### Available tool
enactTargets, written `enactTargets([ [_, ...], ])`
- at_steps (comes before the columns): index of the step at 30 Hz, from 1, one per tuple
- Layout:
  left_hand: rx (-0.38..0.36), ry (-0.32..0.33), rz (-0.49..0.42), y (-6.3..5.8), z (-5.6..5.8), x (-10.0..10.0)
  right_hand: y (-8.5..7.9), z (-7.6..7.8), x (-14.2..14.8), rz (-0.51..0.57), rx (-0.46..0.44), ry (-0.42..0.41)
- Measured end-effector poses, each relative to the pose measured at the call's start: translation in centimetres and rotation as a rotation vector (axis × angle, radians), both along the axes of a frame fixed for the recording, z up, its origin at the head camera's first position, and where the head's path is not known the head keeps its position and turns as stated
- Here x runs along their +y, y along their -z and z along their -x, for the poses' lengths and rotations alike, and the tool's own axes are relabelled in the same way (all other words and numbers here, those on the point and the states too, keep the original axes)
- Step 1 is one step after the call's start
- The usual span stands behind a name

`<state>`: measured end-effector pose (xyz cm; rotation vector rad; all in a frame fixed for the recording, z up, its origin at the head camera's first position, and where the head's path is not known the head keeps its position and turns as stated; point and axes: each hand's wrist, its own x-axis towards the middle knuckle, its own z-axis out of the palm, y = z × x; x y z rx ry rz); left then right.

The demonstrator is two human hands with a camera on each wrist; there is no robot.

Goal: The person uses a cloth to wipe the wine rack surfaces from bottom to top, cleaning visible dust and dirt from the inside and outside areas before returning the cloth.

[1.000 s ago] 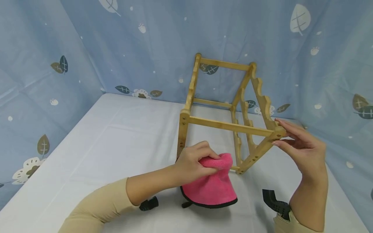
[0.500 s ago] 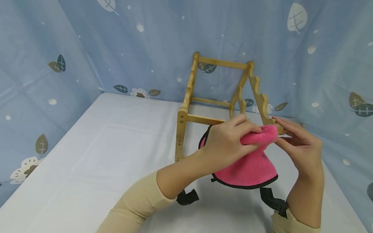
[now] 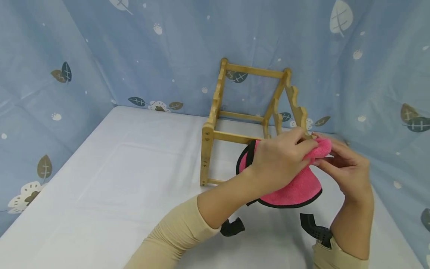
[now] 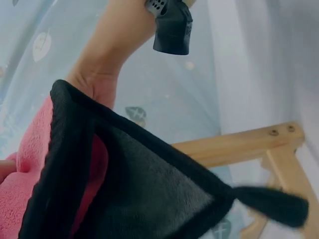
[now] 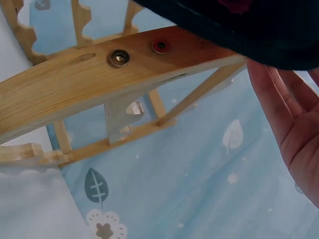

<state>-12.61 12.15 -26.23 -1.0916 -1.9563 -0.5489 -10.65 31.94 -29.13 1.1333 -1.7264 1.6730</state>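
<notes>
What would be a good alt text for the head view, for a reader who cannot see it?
A person's left hand pinches a black-edged pink cloth at the near right corner of a notched wooden rack, beside their right hand. The rack rests on a white tabletop before a leaf-patterned blue curtain.

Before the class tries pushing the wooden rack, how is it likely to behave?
The wooden rack would probably stay stiff, since its bars look solid and metal fasteners show in it. It looks light for its size, being an open frame with wide gaps. A low push might slide it, as the white tabletop looks fairly smooth.
</notes>
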Motion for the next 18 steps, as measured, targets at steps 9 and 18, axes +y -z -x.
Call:
enactTargets([
  [9, 0.066, -0.046, 0.156, 1.5, -0.4, 0.4, -0.1, 0.1, 0.2, -0.005, -0.024, -0.028],
  [18, 0.073, -0.032, 0.162, 5.8, -0.2, 1.2, 0.0, 0.1, -0.1, 0.017, -0.04, 0.101],
])
